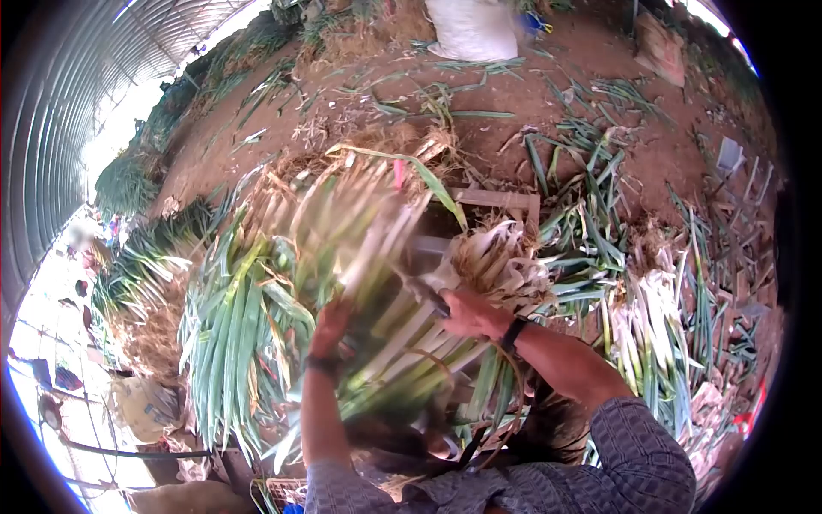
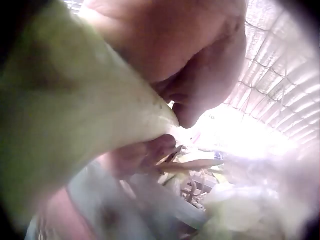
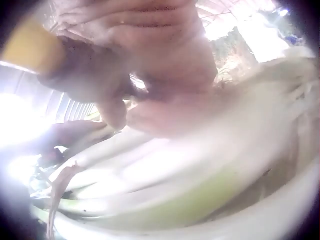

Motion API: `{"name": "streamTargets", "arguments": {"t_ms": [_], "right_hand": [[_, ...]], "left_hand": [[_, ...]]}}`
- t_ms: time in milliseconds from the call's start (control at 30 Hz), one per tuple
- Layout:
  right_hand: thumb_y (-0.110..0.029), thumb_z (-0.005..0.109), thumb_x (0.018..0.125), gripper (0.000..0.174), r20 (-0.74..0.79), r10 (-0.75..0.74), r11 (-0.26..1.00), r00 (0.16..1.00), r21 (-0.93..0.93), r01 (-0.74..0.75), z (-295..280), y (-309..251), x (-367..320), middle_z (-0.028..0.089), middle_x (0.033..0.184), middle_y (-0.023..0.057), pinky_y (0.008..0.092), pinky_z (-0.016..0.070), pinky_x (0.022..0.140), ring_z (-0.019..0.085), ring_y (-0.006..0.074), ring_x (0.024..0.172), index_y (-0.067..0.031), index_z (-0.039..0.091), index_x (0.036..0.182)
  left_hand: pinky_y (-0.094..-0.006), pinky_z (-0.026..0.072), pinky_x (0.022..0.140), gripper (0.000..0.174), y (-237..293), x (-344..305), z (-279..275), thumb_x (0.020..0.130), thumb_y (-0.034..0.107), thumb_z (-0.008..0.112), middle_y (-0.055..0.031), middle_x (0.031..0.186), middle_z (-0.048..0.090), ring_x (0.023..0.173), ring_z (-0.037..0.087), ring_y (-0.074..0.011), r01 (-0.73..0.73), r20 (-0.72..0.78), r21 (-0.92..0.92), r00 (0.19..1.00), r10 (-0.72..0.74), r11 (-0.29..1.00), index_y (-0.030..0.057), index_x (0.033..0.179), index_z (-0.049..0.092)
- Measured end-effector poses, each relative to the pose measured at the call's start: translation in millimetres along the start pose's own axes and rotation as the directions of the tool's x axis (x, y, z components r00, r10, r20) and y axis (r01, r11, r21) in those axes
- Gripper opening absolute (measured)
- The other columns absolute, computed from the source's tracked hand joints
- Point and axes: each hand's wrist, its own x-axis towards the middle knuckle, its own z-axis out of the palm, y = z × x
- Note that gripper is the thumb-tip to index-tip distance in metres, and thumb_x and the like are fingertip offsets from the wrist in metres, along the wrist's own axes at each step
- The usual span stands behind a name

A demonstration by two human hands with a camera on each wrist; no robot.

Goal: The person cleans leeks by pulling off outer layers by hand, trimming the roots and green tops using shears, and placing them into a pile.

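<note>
In the head view my left hand [image 1: 332, 325] grips a leek at its stalk, and the leaves and stalks beside it are motion-blurred. The left wrist view shows the leek's pale green shaft [image 2: 115, 105] large and close, with fingers curled about its narrow end. My right hand [image 1: 473, 315] holds a knife [image 1: 419, 289] by its dark handle, the blade pointing up and left across the white stalks. Below the right hand lie several thick white leek shafts [image 3: 145, 170], close under its fingers. Part of the knife is hidden by the hand in the right wrist view.
A heap of green-leaved leeks [image 1: 235, 330] lies at left. More leeks with white stalks [image 1: 646, 334] lie at right. A wooden frame [image 1: 497, 199] stands in front of me. Loose leaves litter the brown soil [image 1: 342, 103]. A white sack [image 1: 473, 30] stands at the far side.
</note>
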Motion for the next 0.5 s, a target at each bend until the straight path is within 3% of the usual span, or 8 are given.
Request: {"name": "streamTargets", "arguments": {"t_ms": [67,133,200,267,300,333,400,500], "right_hand": [[-0.023,0.069,0.081,0.034,-0.068,-0.067,0.995,0.995,-0.072,0.063,2.5,22.9,12.0,0.062,0.078,0.0204,0.0452,0.0499,0.067,0.063,0.0369,0.072,0.0015,0.053,0.098],[-0.023,0.068,0.081,0.034,-0.089,-0.079,0.993,0.993,-0.089,0.071,-0.2,32.0,16.5,0.061,0.080,0.0209,0.0457,0.0498,0.067,0.063,0.0365,0.074,0.0012,0.053,0.098],[-0.024,0.068,0.080,0.034,-0.058,-0.038,0.999,0.998,-0.038,0.035,1.1,37.6,20.4,0.061,0.081,0.0209,0.0460,0.0494,0.066,0.062,0.0355,0.074,0.0007,0.052,0.097],[-0.024,0.068,0.080,0.033,-0.024,-0.083,0.990,0.996,-0.119,0.079,-3.2,30.8,17.9,0.060,0.082,0.0200,0.0458,0.0493,0.066,0.062,0.0344,0.075,0.0001,0.051,0.095],[-0.025,0.068,0.080,0.033,-0.004,-0.105,0.982,0.995,-0.161,0.102,-6.3,26.4,16.4,0.060,0.082,0.0195,0.0457,0.0493,0.065,0.062,0.0338,0.075,-0.0003,0.051,0.094],[-0.025,0.068,0.080,0.033,-0.014,-0.052,0.996,0.999,-0.080,0.051,-8.0,22.6,15.6,0.060,0.081,0.0185,0.0454,0.0493,0.065,0.061,0.0330,0.074,-0.0005,0.051,0.094],[-0.026,0.069,0.080,0.034,-0.018,0.051,0.995,0.999,0.087,-0.050,-9.8,15.2,16.9,0.059,0.078,0.0164,0.0448,0.0495,0.064,0.061,0.0314,0.072,-0.0010,0.051,0.094],[-0.026,0.068,0.080,0.032,-0.057,0.011,0.998,0.998,-0.064,-0.015,-14.1,15.0,19.2,0.060,0.078,0.0147,0.0438,0.0499,0.063,0.061,0.0292,0.071,-0.0019,0.052,0.093]], "left_hand": [[-0.0299,0.0357,0.050,0.036,2.9,1.2,2.0,0.099,0.033,0.056,-0.0011,0.061,0.047,0.056,0.046,-0.0107,-0.034,0.023,0.078,0.999,0.033,0.996,0.0017,0.082,0.058],[-0.0314,0.0357,0.050,0.037,28.2,-10.0,6.2,0.098,0.034,0.056,-0.0021,0.060,0.048,0.056,0.047,-0.0115,-0.130,0.084,0.329,0.991,0.108,0.935,0.0016,0.080,0.057],[-0.0342,0.0366,0.050,0.037,-20.0,-7.5,4.2,0.099,0.034,0.055,-0.0048,0.061,0.050,0.056,0.047,-0.0141,-0.183,0.020,0.082,0.983,0.182,0.980,0.0013,0.081,0.056],[-0.0376,0.0380,0.051,0.036,-18.9,-10.4,4.3,0.100,0.034,0.053,-0.0084,0.061,0.052,0.056,0.050,-0.0180,-0.126,0.002,0.123,0.992,0.127,0.984,0.0014,0.084,0.055],[-0.0396,0.0389,0.051,0.035,11.3,-23.4,10.2,0.100,0.033,0.052,-0.0106,0.061,0.053,0.056,0.052,-0.0206,-0.034,0.005,0.283,0.999,0.034,0.959,0.0016,0.085,0.055],[-0.0417,0.0397,0.052,0.034,26.1,-33.9,12.9,0.100,0.033,0.051,-0.0127,0.062,0.054,0.056,0.054,-0.0232,0.063,-0.011,0.433,0.998,-0.064,0.899,0.0018,0.087,0.054],[-0.0441,0.0428,0.054,0.031,-19.7,-36.5,0.9,0.100,0.032,0.051,-0.0163,0.063,0.055,0.061,0.060,-0.0288,-0.206,0.033,0.618,0.971,0.237,0.759,0.0021,0.091,0.053],[-0.0452,0.0471,0.054,0.029,-18.8,-41.3,2.7,0.100,0.030,0.051,-0.0212,0.068,0.059,0.065,0.067,-0.0348,-0.380,0.077,0.646,0.895,0.439,0.662,0.0017,0.095,0.053]]}}
